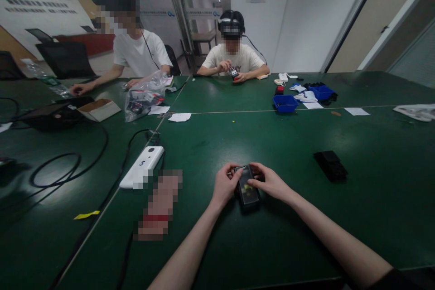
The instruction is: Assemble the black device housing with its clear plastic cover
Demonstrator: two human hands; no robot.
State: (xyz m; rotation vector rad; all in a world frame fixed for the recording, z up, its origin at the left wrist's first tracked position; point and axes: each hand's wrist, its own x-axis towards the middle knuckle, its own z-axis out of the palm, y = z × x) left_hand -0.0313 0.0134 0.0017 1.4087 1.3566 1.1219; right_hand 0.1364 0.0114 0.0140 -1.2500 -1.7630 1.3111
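Observation:
A small black rectangular case (248,190) with a clear, glossy top stands between my hands over the green table. Yellowish shapes show through or on its top; I cannot tell which. My left hand (226,184) grips the upper left side, its thumb lying on the near face. From the right, my right hand (270,182) holds the other edge, its thumb pressing on the top and its fingers curled behind. The fingertips at the back are partly hidden. Off to the right lies a black pouch-like thing (331,166), apart from both hands.
To the left are a white power bank-like block (142,167) marked 5, a blurred-out flat thing (161,201) and black cables (76,163). Farther back are a plastic bag (142,97), an open carton (99,108) and a blue tray (285,103). Two people sit across the table.

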